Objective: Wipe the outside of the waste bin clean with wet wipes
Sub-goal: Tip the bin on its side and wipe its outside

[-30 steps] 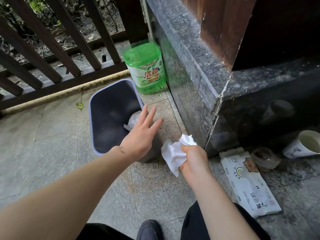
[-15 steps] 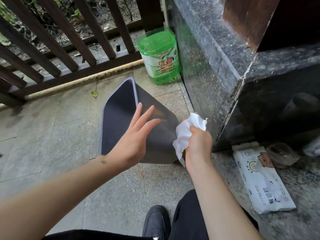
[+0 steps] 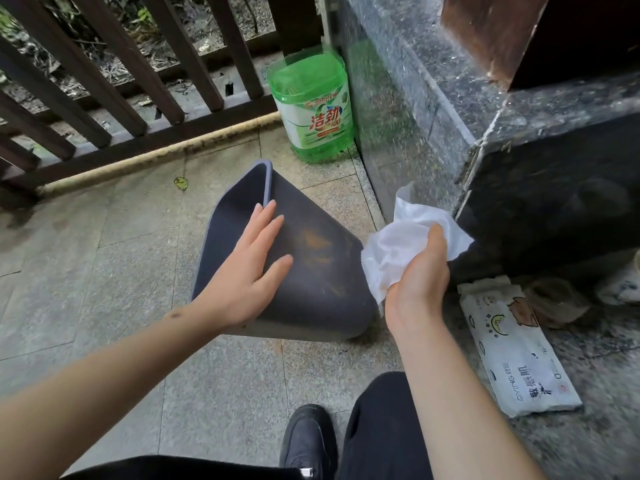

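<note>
A dark grey waste bin [image 3: 322, 271] lies tipped on its side on the tiled floor, mouth facing left and away, one outer wall turned up. That wall carries an orange-brown smear [image 3: 313, 242]. My left hand [image 3: 247, 265] rests flat on the bin near its rim, fingers spread. My right hand [image 3: 420, 275] hovers just right of the bin, fingers closed around a crumpled white wet wipe [image 3: 398, 247]. The wipe hangs beside the bin's right edge; whether it touches the bin I cannot tell.
A white pack of wet wipes [image 3: 519, 355] lies on the floor at the right. A green detergent jug [image 3: 313, 105] stands behind the bin against a dark stone wall [image 3: 415, 98]. A wooden railing [image 3: 121, 81] runs along the back. My shoe [image 3: 308, 441] is below.
The bin went from upright to lying on its side. My left hand settled flat onto its upper wall. My right hand with the wipe moved up beside the bin.
</note>
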The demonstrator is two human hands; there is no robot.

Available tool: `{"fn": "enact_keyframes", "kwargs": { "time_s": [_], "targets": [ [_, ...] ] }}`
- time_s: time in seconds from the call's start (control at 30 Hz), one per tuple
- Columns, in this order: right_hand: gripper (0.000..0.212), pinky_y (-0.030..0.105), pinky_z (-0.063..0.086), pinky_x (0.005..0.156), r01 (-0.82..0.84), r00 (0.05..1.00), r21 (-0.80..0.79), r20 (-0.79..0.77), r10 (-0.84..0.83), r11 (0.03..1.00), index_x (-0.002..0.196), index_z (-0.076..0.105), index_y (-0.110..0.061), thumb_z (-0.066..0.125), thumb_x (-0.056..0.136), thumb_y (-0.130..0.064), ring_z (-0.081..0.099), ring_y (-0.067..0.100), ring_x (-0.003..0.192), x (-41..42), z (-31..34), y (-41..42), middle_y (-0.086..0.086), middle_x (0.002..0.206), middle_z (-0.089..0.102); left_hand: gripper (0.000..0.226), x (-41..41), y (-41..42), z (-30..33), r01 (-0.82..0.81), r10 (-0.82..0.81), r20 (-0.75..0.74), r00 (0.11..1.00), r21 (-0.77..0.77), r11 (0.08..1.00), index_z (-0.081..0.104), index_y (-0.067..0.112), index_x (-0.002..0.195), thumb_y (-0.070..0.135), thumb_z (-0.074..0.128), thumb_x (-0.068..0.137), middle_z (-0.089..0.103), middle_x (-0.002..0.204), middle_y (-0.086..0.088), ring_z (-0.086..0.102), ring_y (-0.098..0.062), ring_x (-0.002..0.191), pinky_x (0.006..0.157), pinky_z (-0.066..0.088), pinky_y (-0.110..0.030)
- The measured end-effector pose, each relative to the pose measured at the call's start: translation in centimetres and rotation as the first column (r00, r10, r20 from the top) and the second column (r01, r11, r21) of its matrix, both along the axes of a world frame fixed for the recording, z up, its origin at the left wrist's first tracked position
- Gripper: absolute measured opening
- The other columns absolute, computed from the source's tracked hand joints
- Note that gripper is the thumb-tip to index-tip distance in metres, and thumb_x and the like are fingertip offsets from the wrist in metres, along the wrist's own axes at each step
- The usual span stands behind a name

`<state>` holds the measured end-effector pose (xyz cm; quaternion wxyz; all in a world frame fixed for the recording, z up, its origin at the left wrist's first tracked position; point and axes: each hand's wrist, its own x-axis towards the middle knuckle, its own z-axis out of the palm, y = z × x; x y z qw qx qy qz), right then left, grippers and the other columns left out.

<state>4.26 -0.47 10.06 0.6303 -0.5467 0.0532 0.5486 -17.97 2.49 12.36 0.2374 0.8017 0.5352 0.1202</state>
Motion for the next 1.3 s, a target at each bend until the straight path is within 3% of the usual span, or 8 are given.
{"fn": "enact_keyframes", "kwargs": {
  "time_s": [0.23,0.4,0.53,0.67,0.8,0.93,1.13,1.3],
  "targets": [
    [0.057,0.042,0.045,0.107,-0.055,0.998,-0.038,-0.036,0.054,0.998,0.131,0.054,-0.027,0.035,0.094,-0.066,0.060,0.025,0.120,0.3,-1.3,0.5,0.005,0.130,0.064,0.062,-1.1,2.0,-1.5,-0.196,0.196,-0.018,0.981,-0.030,0.980,0.019,0.012,0.158,0.038,0.038,0.106,0.001,0.167,0.017,-0.013,0.003,0.150,0.115,0.000,-0.020],
    [0.054,0.032,0.036,0.091,-0.169,0.965,-0.120,0.184,0.189,0.978,0.132,0.049,-0.026,0.028,0.099,-0.064,0.054,0.016,0.107,-0.6,-2.0,0.8,-0.007,0.113,0.058,0.067,-2.7,3.0,-2.3,-0.288,0.288,0.012,0.957,-0.018,0.957,0.018,0.012,0.158,0.040,0.043,0.103,0.001,0.167,0.014,-0.013,0.002,0.150,0.115,-0.002,-0.022],
    [0.046,0.033,0.031,0.080,-0.338,0.777,-0.332,0.430,0.460,0.881,0.139,0.044,-0.019,0.029,0.104,-0.045,0.045,0.021,0.096,-3.2,-3.4,0.0,0.000,0.112,0.050,0.068,-3.2,3.1,-3.0,-0.294,0.294,0.004,0.956,0.014,0.956,0.018,0.011,0.158,0.039,0.043,0.101,0.002,0.168,0.012,-0.011,-0.003,0.152,0.114,-0.002,-0.021],
    [0.032,0.033,0.036,0.078,-0.232,0.785,-0.318,0.497,0.370,0.919,0.127,0.054,-0.018,0.035,0.104,-0.030,0.057,0.030,0.102,-6.8,-4.6,-3.4,0.003,0.114,0.062,0.063,-3.2,2.6,-3.3,-0.356,0.354,0.047,0.934,0.046,0.933,0.022,0.011,0.158,0.032,0.046,0.103,0.005,0.168,0.012,-0.008,-0.002,0.152,0.112,-0.002,-0.016],
    [0.038,0.032,0.040,0.086,-0.128,0.792,-0.294,0.545,0.276,0.947,0.140,0.051,-0.021,0.037,0.105,-0.021,0.058,0.030,0.116,-8.5,-7.6,-5.8,0.008,0.130,0.063,0.060,-3.6,0.8,-3.6,-0.465,0.455,0.258,0.852,-0.024,0.885,0.028,0.014,0.156,0.030,0.049,0.102,0.014,0.166,0.014,0.002,0.001,0.152,0.111,0.004,-0.010],
    [0.045,0.033,0.041,0.095,-0.334,0.655,-0.350,0.582,0.482,0.875,0.150,0.039,-0.020,0.035,0.106,-0.019,0.051,0.034,0.129,-10.3,-10.4,-6.2,0.011,0.148,0.051,0.066,-3.1,-1.7,-3.5,-0.506,0.490,0.474,0.731,-0.104,0.856,0.030,0.018,0.156,0.032,0.051,0.095,0.018,0.165,0.016,0.007,0.003,0.151,0.121,0.009,-0.019],
    [0.060,0.045,0.029,0.117,-0.466,0.427,-0.372,0.700,0.573,0.802,0.153,0.033,-0.014,0.022,0.101,-0.043,0.032,0.031,0.146,-9.0,-12.6,-5.2,0.012,0.158,0.036,0.077,-1.2,-5.7,-3.9,-0.204,0.159,0.305,0.939,0.120,0.972,0.020,0.004,0.157,0.035,0.051,0.094,0.005,0.169,-0.002,-0.006,-0.016,0.155,0.120,0.003,-0.016],
    [0.052,0.035,0.032,0.102,-0.626,0.357,-0.432,0.581,0.731,0.649,0.143,0.040,-0.038,0.023,0.098,-0.055,0.044,0.027,0.130,-6.3,-12.1,-2.0,0.000,0.149,0.044,0.071,-2.7,-5.8,-4.3,-0.194,0.161,0.257,0.953,0.109,0.975,0.015,0.004,0.157,0.027,0.041,0.095,0.001,0.169,0.000,-0.008,-0.016,0.155,0.124,0.001,-0.026]
  ]
}}
